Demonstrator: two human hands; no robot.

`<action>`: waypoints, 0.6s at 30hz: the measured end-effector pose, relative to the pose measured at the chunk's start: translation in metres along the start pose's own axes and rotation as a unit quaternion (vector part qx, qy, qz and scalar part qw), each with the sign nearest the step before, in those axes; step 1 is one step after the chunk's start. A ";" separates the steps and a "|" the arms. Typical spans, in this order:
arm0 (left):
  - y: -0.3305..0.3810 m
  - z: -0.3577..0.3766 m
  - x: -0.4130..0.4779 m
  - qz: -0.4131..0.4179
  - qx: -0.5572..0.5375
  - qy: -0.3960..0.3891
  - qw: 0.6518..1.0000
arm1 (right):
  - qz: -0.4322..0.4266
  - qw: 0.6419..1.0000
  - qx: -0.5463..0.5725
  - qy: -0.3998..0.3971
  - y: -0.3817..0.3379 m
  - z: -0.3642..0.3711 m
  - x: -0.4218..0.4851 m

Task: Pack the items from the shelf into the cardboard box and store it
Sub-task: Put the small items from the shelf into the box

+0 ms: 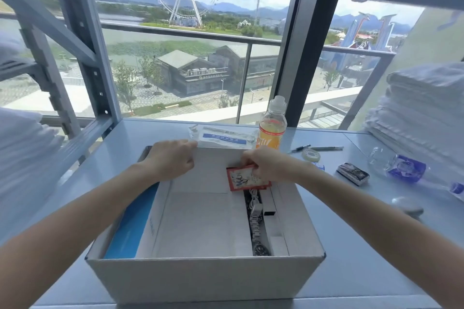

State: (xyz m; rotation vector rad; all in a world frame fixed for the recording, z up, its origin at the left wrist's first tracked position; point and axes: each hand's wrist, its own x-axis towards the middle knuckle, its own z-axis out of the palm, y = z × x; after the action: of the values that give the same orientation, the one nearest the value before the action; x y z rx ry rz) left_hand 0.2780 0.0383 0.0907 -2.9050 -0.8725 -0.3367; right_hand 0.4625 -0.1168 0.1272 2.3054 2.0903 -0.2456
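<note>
An open cardboard box (206,281) stands on the grey shelf in front of me. Inside lie white flat boxes, a blue-and-white box (130,226) along the left wall, a metal wristwatch (258,231) and a white cable (253,198). My right hand (271,167) is shut on a small red packet (244,179) over the box's far right part. My left hand (173,159) rests closed on the box's far rim. Behind the box lie a clear sealed packet with a blue label (221,137) and an upright orange drink bottle (272,124).
Right of the box on the shelf (356,233) are two pens (324,148), a tape roll (310,155), a dark foil-wrapped block (352,173) and a lying water bottle (406,168). Folded white cloth is stacked at far right (426,113) and far left. A shelf upright (88,57) stands at back left.
</note>
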 end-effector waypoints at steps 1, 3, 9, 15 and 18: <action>-0.001 0.002 0.000 -0.001 0.003 0.010 1.000 | 0.011 1.000 0.005 0.007 0.000 0.003 -0.002; -0.001 0.006 0.001 0.002 0.004 0.020 1.000 | 0.022 0.999 0.018 0.038 0.000 0.007 -0.008; -0.001 0.009 0.002 0.000 0.006 0.023 1.000 | 0.030 0.995 -0.079 0.058 0.004 0.015 -0.025; 0.000 0.007 -0.001 0.007 0.011 0.024 1.000 | 0.065 0.988 -0.125 0.062 -0.003 0.017 -0.029; 0.001 0.006 -0.001 0.009 0.015 0.026 1.000 | 0.087 0.985 -0.140 0.042 -0.005 0.017 -0.034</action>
State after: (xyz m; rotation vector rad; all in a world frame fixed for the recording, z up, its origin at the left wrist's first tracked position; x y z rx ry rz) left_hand 0.2793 0.0379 0.0845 -2.8618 -0.8368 -0.3914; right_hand 0.4529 -0.1516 0.1152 2.3401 1.8017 0.1438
